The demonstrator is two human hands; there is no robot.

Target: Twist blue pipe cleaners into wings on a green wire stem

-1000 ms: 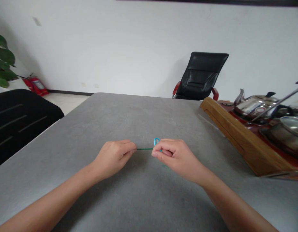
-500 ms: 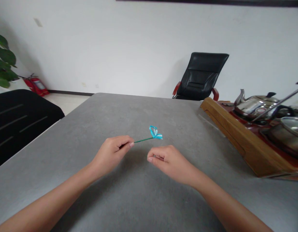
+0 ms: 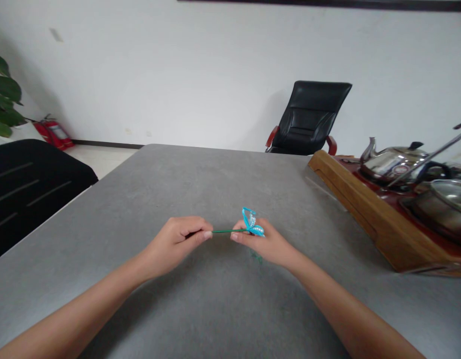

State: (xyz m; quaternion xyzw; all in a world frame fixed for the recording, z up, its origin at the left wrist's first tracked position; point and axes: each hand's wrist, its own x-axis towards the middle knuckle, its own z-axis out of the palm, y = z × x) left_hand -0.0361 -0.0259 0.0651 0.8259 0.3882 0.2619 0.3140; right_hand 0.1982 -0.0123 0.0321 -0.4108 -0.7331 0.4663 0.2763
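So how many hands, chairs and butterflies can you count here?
Hands: 2 (left hand, right hand)
Chairs: 2 (black chair with red arms, black chair at left)
Butterflies: 1 (blue butterfly on a green stem)
Total: 5

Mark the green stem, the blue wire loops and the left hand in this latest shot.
green stem (image 3: 228, 231): head view, middle of the stem.
blue wire loops (image 3: 257, 230): head view, lower loop.
left hand (image 3: 174, 243): head view, back of the hand.

Green wire stem (image 3: 230, 231) has a smooth coating; blue wire loops (image 3: 248, 217) appear glossy. Tabletop (image 3: 159, 184) is matt, faintly mottled stone-look; kettle (image 3: 387, 163) is polished steel; tray (image 3: 350, 199) is varnished wood.
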